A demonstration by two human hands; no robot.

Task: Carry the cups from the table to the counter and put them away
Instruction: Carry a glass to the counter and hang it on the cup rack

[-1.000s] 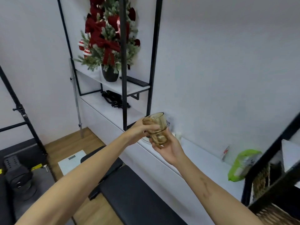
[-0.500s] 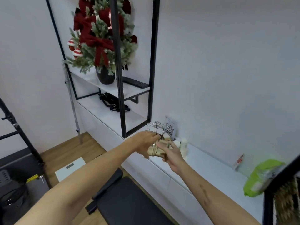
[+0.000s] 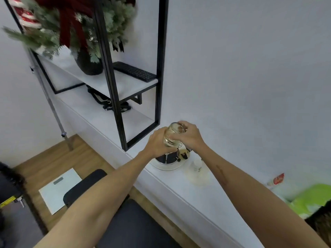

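Amber-tinted glass marks the cup, which both hands hold above the white counter, its base turned up and toward the camera. At 9 o'clock of the cup, the left hand wraps its fingers round the side of the glass. At 3 o'clock, the right hand curls over the upturned end and far side. Directly under the cup, at 6 o'clock, stands a round drying rack with a pale rim and a dark centre. A second amber cup hangs on it, just beneath the right hand. Whether the held cup touches the rack's wire cannot be told. At 4 o'clock of the rack sits a blurred pale bottle on the counter. Far toward 4 o'clock lies a green bag. At 11 o'clock rises a black-framed shelf bearing a keyboard and a potted Christmas tree with red bows.
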